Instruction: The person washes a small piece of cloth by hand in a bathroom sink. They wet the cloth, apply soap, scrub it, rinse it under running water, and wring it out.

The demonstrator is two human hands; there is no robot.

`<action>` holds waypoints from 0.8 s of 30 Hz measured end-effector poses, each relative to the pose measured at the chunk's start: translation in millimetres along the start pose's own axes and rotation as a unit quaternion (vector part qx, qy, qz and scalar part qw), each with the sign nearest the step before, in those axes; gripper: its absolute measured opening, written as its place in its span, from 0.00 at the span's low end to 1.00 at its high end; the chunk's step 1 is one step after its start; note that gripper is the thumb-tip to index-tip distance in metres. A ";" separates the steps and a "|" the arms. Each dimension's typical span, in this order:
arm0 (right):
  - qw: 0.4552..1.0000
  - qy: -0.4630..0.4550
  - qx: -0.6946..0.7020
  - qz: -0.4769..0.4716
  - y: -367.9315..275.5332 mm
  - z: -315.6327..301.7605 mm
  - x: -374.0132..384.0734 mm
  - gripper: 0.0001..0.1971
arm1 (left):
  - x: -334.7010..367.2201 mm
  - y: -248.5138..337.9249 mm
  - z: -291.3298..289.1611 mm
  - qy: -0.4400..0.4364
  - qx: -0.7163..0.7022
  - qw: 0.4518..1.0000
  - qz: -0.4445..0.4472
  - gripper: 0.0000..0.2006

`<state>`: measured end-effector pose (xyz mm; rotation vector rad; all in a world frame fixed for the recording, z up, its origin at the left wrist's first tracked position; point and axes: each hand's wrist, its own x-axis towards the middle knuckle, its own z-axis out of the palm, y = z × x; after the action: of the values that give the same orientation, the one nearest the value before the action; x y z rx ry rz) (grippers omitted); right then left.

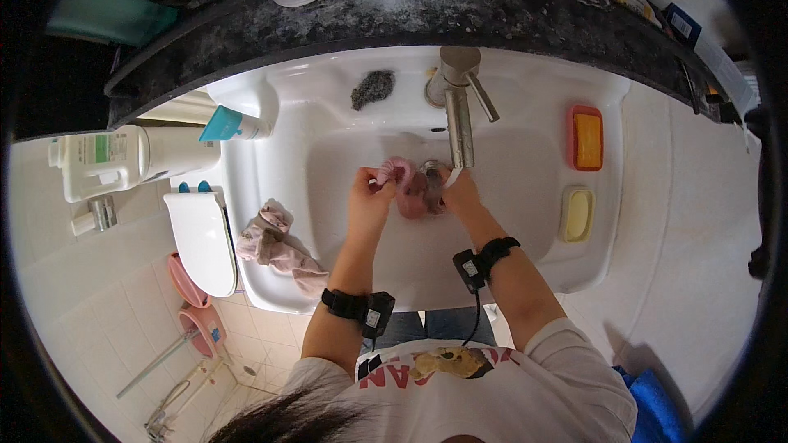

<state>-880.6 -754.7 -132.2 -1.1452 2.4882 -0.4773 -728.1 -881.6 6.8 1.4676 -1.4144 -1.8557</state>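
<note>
"Where are you working?"

"Over the white sink [525,205], by the metal tap [457,107]. The cloth [413,203] is in the basin, between my hands, left of the spout."

"How does it look?"

"Pink and crumpled, wet-looking, deeper rose where it bunches, paler at one curling end."

"And your grip?"

"My left grip [372,194] pinches that pale end. My right grip [461,192] sits across from it, partly hidden; I can't tell whether it's closed."

"Smallest detail?"

"Fine ridges along the curl."
</note>
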 end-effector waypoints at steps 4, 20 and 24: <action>0.999 0.017 0.037 -0.011 10.2 23.2 -0.9 0.12 | -3.2 3.5 6.5 -0.036 -0.024 0.999 -0.031 0.08; 0.848 -0.116 0.493 0.158 -31.8 -100.4 -2.8 0.09 | 0.5 19.0 55.5 -0.140 -0.087 0.983 -0.079 0.10; 0.958 -0.012 0.277 0.067 -40.3 -126.7 -4.5 0.14 | 3.6 12.9 71.8 -0.087 0.094 0.989 -0.077 0.07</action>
<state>-909.0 -756.7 -2.3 -0.7443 2.1748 -1.0283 -796.4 -856.4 12.4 1.5757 -1.6384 -2.0354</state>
